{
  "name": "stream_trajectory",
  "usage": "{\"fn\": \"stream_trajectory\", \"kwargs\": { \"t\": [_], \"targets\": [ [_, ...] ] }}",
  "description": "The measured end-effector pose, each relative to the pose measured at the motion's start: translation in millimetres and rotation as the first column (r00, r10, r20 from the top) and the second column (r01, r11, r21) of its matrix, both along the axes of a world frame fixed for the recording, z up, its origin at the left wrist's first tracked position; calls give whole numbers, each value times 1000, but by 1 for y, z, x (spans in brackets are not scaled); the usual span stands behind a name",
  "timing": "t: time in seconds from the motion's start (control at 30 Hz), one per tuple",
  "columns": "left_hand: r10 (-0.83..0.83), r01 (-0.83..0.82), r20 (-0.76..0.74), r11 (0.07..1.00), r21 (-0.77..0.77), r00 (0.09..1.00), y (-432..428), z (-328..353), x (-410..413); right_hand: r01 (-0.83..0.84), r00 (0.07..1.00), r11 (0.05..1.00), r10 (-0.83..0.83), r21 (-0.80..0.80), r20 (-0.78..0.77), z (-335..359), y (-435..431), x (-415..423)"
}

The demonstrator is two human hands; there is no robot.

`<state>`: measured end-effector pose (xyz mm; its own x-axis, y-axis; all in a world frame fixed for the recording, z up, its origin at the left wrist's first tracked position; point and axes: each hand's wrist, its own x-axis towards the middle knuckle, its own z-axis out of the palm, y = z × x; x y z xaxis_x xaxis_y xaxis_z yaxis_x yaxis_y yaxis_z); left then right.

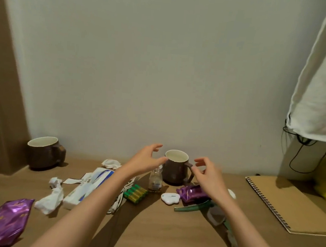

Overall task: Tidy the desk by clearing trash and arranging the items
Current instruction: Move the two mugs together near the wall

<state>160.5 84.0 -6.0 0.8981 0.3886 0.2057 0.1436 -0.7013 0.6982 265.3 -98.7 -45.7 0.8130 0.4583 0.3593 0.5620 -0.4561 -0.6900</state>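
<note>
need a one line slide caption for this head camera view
Both bare hands, left hand and right hand, open around a brown ceramic mug on a cluttered wooden desk.

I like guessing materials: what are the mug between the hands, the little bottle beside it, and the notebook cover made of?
Brown mug: likely glazed ceramic, with a soft sheen and pale interior. Small bottle: clear, probably glass, since its contents show through, though plastic is possible. Spiral notebook: matte tan cover, apparently kraft cardboard, bound with wire coils.
</note>
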Motion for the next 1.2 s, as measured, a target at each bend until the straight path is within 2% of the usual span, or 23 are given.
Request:
{"fn": "stream_trajectory", "kwargs": {
  "t": [0.37, 0.6, 0.77, 0.9, 1.03, 1.2],
  "targets": [
    [9, 14, -158, 990, 144, 987, 0, -19, 60, -73, 997, 997, 72, -39, -41, -12, 17, 17],
    [-2, 10, -71, 994, 113, 997, -2, -20, 66, -93, 994, 987, 85, -130, -66, -8, 24, 21],
    [-13, 15, -43, 998, 53, 999, -1, -18, 65, -55, 998, 989, 58, -141, 17, 1, 25, 22],
    [-5, 4, 33, 1000, 9, 999, -2, -9, 59, -31, 994, 992, 44, -122, 102, 17, 24, 17],
    [46, -30, 208, 996, -80, 977, 0, 13, 43, -34, 974, 998, 44, -50, 221, 45, 21, 2],
    [101, -35, 415, 986, -164, 904, 4, 47, 3, -86, 932, 996, 67, 36, 355, 86, 27, -30]
  ]
}}
